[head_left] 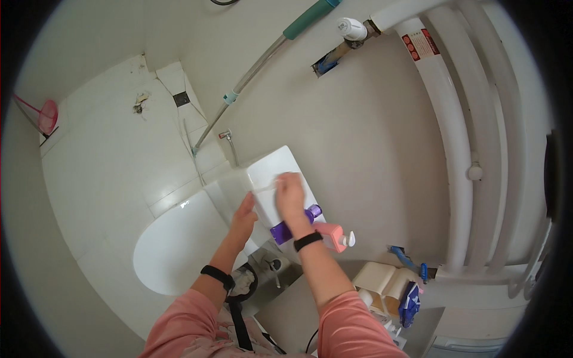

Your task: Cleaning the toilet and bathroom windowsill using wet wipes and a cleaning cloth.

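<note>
Above the white toilet tank (271,164), both hands are close together. My right hand (289,194) is closed and smeared by motion over the tank lid. A thin pale strip (267,188) stretches between it and my left hand (243,216); its kind is too blurred to tell. The left fingertips are pressed together at the strip's other end, beside the tank's front edge. Under my right wrist a purple bottle (280,233) lies partly hidden. A pink pump bottle (329,234) with a white nozzle is just right of that wrist.
The closed toilet lid (173,256) is at left, with a lined bin (243,283) nearer me. A mop pole (256,67) leans against the wall. White radiator pipes (456,161) run down the right. A cream container (379,283) and blue packet (409,305) are at lower right.
</note>
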The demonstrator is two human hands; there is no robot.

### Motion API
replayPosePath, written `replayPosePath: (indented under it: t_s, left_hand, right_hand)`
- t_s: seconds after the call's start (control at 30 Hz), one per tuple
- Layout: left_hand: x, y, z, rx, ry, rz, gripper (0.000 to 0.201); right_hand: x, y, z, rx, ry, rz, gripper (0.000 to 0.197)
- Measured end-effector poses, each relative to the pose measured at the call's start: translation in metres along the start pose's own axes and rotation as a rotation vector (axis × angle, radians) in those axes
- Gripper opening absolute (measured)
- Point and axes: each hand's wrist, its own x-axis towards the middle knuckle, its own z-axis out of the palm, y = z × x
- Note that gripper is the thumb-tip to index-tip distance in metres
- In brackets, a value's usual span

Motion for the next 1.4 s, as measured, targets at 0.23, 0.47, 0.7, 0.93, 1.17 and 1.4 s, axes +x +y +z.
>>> replayPosePath:
  t_s: [0.23,0.47,0.7,0.93,1.17,1.4]
  left_hand:
    - [-0.003,-0.006,0.002,-0.036,-0.049,0.000,0.077]
    - [0.000,-0.010,0.001,-0.177,0.005,-0.063,0.076]
    - [-0.001,-0.019,-0.004,-0.257,-0.022,-0.036,0.076]
    - [0.003,-0.028,0.006,-0.343,-0.069,0.023,0.069]
    - [-0.007,-0.021,-0.003,-0.414,0.074,-0.073,0.071]
    - [-0.016,-0.023,0.005,-0.394,-0.007,-0.077,0.071]
  right_hand:
    - [0.025,-0.024,0.018,0.079,-0.008,-0.039,0.011]
    - [-0.012,-0.043,0.010,0.058,-0.249,-0.119,0.012]
    - [-0.008,-0.041,0.018,0.020,-0.233,-0.213,0.007]
    - [0.016,-0.051,0.016,-0.023,-0.236,-0.241,0.007]
    - [-0.032,-0.047,0.010,-0.170,-0.346,-0.249,0.013]
    - [0.024,-0.059,0.038,-0.306,-0.259,-0.212,0.016]
